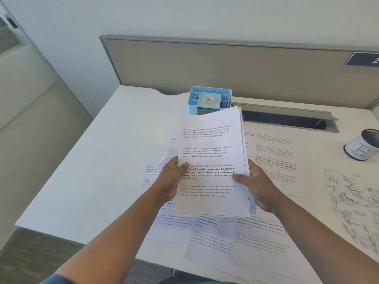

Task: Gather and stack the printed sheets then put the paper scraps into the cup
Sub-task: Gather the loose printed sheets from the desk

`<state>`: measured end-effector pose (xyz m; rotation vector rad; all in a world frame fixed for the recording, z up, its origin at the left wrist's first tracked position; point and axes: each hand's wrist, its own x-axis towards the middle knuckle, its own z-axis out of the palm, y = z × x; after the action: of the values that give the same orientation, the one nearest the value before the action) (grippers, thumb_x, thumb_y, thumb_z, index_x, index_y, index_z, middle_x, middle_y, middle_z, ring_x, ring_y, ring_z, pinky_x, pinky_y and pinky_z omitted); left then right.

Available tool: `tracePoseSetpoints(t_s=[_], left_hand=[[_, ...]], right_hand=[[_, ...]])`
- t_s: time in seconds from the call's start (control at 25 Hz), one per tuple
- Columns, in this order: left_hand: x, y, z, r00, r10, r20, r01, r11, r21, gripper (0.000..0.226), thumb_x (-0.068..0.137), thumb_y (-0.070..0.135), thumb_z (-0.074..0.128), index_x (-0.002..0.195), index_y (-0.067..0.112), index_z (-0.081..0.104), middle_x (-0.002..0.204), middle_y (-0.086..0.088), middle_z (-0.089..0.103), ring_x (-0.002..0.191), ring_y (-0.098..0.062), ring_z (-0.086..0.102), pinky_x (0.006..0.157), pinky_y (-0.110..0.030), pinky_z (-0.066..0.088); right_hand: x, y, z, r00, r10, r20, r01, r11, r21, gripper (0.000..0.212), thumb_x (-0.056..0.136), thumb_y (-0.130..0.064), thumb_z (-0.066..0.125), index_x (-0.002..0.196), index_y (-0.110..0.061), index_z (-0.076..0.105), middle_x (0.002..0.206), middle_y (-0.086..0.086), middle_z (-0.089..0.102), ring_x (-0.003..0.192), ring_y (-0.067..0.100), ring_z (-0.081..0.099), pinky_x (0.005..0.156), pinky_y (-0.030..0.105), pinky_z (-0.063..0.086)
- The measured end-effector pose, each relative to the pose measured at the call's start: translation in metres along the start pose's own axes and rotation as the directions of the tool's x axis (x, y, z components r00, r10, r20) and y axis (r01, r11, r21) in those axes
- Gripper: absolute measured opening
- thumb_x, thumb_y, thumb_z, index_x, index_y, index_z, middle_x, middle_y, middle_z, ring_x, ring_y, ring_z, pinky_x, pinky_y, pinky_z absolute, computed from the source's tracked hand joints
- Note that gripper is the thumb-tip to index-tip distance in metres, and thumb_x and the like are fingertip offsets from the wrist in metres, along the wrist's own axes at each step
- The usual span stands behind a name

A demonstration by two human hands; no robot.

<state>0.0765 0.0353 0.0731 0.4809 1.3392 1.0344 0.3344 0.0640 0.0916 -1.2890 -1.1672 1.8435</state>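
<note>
A stack of printed sheets (211, 140) is lifted above the white desk (98, 165), held by both hands. My left hand (170, 177) grips its left edge, thumb on top. My right hand (256, 185) grips its right edge, thumb on the page. Several more printed sheets (262, 236) lie spread on the desk beneath and to the right. A heap of paper scraps (356, 203) lies at the right. The cup (363, 145), white with a "B" drawn on it, stands at the far right.
A light blue desk organiser (209, 99) with a tape roll stands behind the stack. An open cable slot (285, 117) runs along the back of the desk below a grey partition (225, 66). The desk's left edge drops to the floor.
</note>
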Motion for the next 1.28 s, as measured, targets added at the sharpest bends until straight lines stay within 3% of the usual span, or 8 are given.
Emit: tracePoseSetpoints(t_s=[0.24, 0.44, 0.52, 0.6, 0.8, 0.92, 1.16, 1.28], left_hand=[[-0.001, 0.009, -0.008, 0.993, -0.028, 0.114, 0.052, 0.976, -0.210, 0.032, 0.103, 0.005, 0.056, 0.134, 0.011, 0.062, 0.128, -0.014, 0.072, 0.113, -0.034, 0.071, 0.085, -0.049, 0.061], [0.004, 0.007, -0.002, 1.000, 0.005, -0.004, -0.006, 0.937, -0.348, 0.034, 0.102, -0.002, 0.054, 0.133, 0.010, 0.061, 0.122, -0.013, 0.074, 0.108, -0.035, 0.073, 0.085, -0.053, 0.061], [0.008, 0.005, 0.000, 0.998, 0.012, -0.058, -0.035, 0.908, -0.418, 0.032, 0.101, -0.003, 0.054, 0.130, 0.011, 0.062, 0.122, -0.013, 0.074, 0.110, -0.035, 0.072, 0.091, -0.057, 0.058], [0.011, 0.005, 0.005, 0.995, 0.018, -0.101, -0.066, 0.871, -0.487, 0.029, 0.102, -0.002, 0.055, 0.125, 0.013, 0.063, 0.121, -0.012, 0.075, 0.105, -0.032, 0.073, 0.090, -0.056, 0.059], [0.015, 0.001, 0.021, 0.995, 0.041, -0.094, -0.086, 0.838, -0.538, 0.029, 0.102, 0.000, 0.055, 0.126, 0.016, 0.063, 0.122, -0.012, 0.075, 0.105, -0.031, 0.074, 0.091, -0.056, 0.059], [0.018, -0.007, 0.020, 0.998, 0.027, -0.060, -0.053, 0.874, -0.483, 0.030, 0.101, 0.001, 0.057, 0.130, 0.008, 0.061, 0.126, -0.017, 0.071, 0.113, -0.036, 0.070, 0.088, -0.053, 0.060], [0.034, 0.003, -0.008, 0.984, 0.062, -0.167, -0.125, 0.910, -0.396, 0.027, 0.089, -0.003, 0.065, 0.112, 0.012, 0.065, 0.108, -0.013, 0.074, 0.094, -0.026, 0.071, 0.085, -0.041, 0.057], [0.036, 0.010, -0.014, 0.986, 0.127, -0.112, -0.140, 0.983, -0.118, 0.027, 0.090, -0.005, 0.063, 0.103, 0.018, 0.067, 0.105, -0.006, 0.075, 0.095, -0.025, 0.067, 0.079, -0.035, 0.054]], right_hand=[[0.002, -0.017, -0.008, 0.997, 0.055, 0.063, -0.058, 0.998, 0.036, 0.044, 0.095, 0.006, 0.060, 0.133, -0.017, 0.061, 0.121, 0.012, 0.074, 0.106, 0.034, 0.072, 0.086, 0.047, 0.060], [0.002, -0.006, -0.013, 0.982, 0.146, 0.122, -0.183, 0.896, 0.405, 0.046, 0.097, -0.029, 0.052, 0.136, -0.008, 0.063, 0.129, 0.021, 0.068, 0.110, 0.039, 0.067, 0.103, 0.055, 0.046], [0.002, 0.003, -0.013, 0.979, 0.135, 0.153, -0.197, 0.818, 0.540, 0.059, 0.086, -0.042, 0.064, 0.136, -0.010, 0.064, 0.131, 0.019, 0.067, 0.111, 0.036, 0.065, 0.100, 0.051, 0.045], [0.002, 0.009, -0.008, 0.983, 0.097, 0.158, -0.173, 0.784, 0.596, 0.064, 0.078, -0.039, 0.077, 0.136, -0.016, 0.064, 0.132, 0.014, 0.067, 0.111, 0.032, 0.067, 0.093, 0.047, 0.055], [0.011, 0.025, 0.017, 0.991, 0.124, -0.047, -0.090, 0.887, 0.453, 0.045, 0.091, 0.003, 0.064, 0.132, -0.016, 0.062, 0.128, 0.009, 0.071, 0.118, 0.031, 0.067, 0.104, 0.057, 0.050], [0.010, 0.026, 0.013, 0.989, 0.105, -0.109, -0.060, 0.934, 0.353, 0.045, 0.093, 0.005, 0.063, 0.131, -0.018, 0.062, 0.126, 0.004, 0.073, 0.116, 0.028, 0.068, 0.096, 0.055, 0.055], [0.007, 0.014, -0.045, 0.983, 0.030, -0.181, -0.004, 0.990, 0.139, 0.038, 0.096, 0.003, 0.061, 0.127, -0.017, 0.064, 0.126, 0.005, 0.073, 0.120, 0.030, 0.066, 0.102, 0.059, 0.050], [0.003, 0.007, -0.076, 0.979, -0.006, -0.202, 0.035, 0.989, 0.143, 0.038, 0.093, 0.008, 0.061, 0.125, -0.011, 0.067, 0.127, 0.012, 0.072, 0.119, 0.034, 0.066, 0.104, 0.062, 0.048]])
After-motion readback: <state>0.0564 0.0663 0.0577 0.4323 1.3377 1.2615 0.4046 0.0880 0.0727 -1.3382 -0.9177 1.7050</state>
